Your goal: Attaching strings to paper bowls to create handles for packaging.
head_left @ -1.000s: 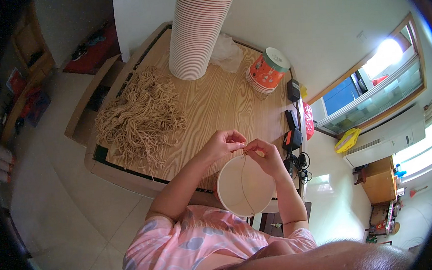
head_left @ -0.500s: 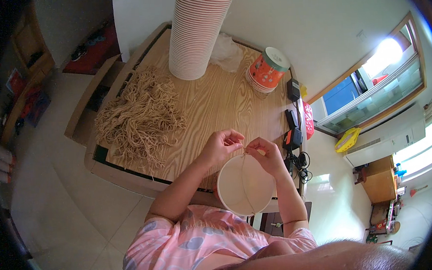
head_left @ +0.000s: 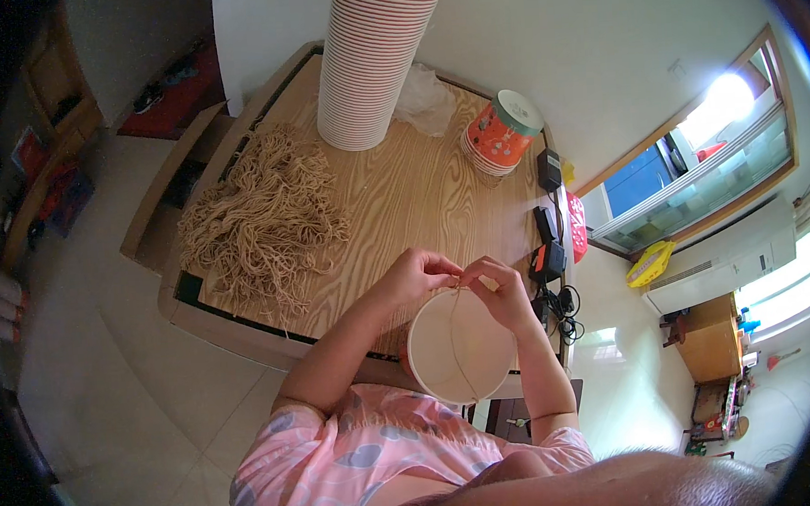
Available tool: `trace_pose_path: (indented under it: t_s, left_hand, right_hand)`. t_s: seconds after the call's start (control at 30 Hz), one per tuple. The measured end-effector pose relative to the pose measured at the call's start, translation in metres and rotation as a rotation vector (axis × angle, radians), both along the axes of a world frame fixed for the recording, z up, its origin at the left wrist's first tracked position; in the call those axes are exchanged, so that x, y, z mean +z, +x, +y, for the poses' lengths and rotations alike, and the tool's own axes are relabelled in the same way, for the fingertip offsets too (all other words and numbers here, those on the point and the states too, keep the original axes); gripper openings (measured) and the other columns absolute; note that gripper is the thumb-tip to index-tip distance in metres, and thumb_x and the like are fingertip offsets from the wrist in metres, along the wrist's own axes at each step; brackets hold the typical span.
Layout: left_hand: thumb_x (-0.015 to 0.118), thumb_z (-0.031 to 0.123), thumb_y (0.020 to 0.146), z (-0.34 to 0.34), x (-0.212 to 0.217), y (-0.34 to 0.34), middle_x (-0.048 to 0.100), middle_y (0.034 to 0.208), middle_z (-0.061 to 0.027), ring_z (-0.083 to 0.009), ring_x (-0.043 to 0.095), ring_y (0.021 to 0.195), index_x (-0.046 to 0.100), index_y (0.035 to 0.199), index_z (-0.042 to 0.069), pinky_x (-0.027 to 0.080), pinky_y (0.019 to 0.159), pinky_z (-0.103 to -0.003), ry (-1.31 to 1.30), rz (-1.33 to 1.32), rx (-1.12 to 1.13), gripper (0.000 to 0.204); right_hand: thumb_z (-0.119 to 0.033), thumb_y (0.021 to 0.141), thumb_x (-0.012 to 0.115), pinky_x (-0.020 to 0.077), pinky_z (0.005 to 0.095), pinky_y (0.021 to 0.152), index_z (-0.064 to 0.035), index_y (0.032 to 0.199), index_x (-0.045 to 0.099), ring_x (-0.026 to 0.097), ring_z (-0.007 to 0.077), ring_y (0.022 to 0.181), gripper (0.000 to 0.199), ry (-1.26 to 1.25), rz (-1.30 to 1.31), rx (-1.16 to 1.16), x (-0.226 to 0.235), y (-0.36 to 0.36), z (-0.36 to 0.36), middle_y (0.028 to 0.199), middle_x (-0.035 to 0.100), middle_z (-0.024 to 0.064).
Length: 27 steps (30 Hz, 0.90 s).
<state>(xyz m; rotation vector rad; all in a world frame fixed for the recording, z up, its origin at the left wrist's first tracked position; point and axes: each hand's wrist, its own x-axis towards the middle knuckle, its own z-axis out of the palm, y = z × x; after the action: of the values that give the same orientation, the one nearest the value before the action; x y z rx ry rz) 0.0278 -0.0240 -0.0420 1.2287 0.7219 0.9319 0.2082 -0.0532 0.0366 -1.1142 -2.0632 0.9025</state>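
At the table's near edge a white-lined paper bucket (head_left: pixel 488 354) rests with its open mouth toward me. A thin tan cord (head_left: pixel 455 342) runs across that mouth from the far rim to the near rim. My left hand (head_left: pixel 417 275) is closed in a pinch at the cord's far end, just beyond the rim. Beside it my right hand (head_left: pixel 501 294) pinches the same spot, its fingertips meeting the left's. The exact knot or cord end between the fingers is hidden.
A tangled heap of tan cords (head_left: pixel 261 219) lies on the left of the wooden table (head_left: pixel 393 208). Behind it rises a tall stack of white buckets (head_left: pixel 373 71), near a crumpled plastic bag (head_left: pixel 424 101). An upturned orange bucket stack (head_left: pixel 501 133) and black adapters with cables (head_left: pixel 547 259) sit right.
My left hand has moved slightly right, and its fingers have closed together against the right hand's fingertips. The bucket stays in place.
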Motion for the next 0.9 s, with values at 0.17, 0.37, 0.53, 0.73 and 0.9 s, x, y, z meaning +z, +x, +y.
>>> trace_pose_path:
  t_s: [0.17,0.37,0.53,0.73,0.9]
  left_hand:
    - [0.07,0.009,0.08,0.007,-0.003,-0.004,0.066,0.078,-0.0003,-0.0068,0.057,0.068,0.07,0.095,0.003,0.046,0.062,-0.022,-0.058,-0.017,-0.146,0.017]
    - [0.071,0.011,0.079,0.007,-0.002,-0.004,0.066,0.078,-0.0006,-0.0067,0.057,0.069,0.07,0.093,0.002,0.047,0.062,-0.023,-0.086,-0.003,-0.191,0.017]
    - [0.07,0.011,0.079,0.001,0.003,-0.002,0.067,0.079,-0.0026,-0.0075,0.06,0.073,0.068,0.088,0.0,0.049,0.068,-0.024,0.041,0.023,-0.107,0.014]
    - [0.068,0.01,0.08,-0.008,0.015,-0.002,0.067,0.077,-0.0038,-0.008,0.06,0.071,0.067,0.086,0.0,0.049,0.067,-0.024,0.007,0.077,-0.054,0.012]
    - [0.068,0.01,0.08,-0.013,0.017,-0.001,0.067,0.075,-0.0046,-0.0088,0.061,0.069,0.067,0.085,-0.001,0.05,0.066,-0.024,0.047,0.119,0.019,0.012]
  right_hand:
    - [0.007,0.077,0.061,0.0479,0.0291,0.074,-0.0015,0.083,0.064,0.061,0.0218,0.082,0.011,0.044,-0.012,-0.01,-0.002,0.001,0.003,0.085,0.061,0.0085]
    - [0.008,0.075,0.062,0.0479,0.0295,0.074,-0.0024,0.082,0.065,0.06,0.0223,0.083,0.013,0.061,-0.02,-0.023,-0.003,0.001,0.003,0.086,0.06,0.0085]
    - [0.009,0.077,0.059,0.0464,0.0265,0.078,-0.002,0.085,0.065,0.06,0.016,0.085,0.015,0.069,-0.019,-0.028,-0.007,0.004,0.002,0.088,0.061,0.0063]
    - [-0.017,0.095,0.05,0.0453,0.0247,0.075,0.0005,0.094,0.061,0.056,0.0094,0.079,0.021,-0.212,0.043,-0.21,-0.004,0.009,-0.002,0.086,0.062,0.0038]
    - [-0.017,0.09,0.056,0.0442,0.0233,0.071,-0.0001,0.085,0.062,0.054,0.0078,0.075,0.019,-0.319,-0.248,-0.261,0.002,0.006,-0.003,0.077,0.061,0.0023]
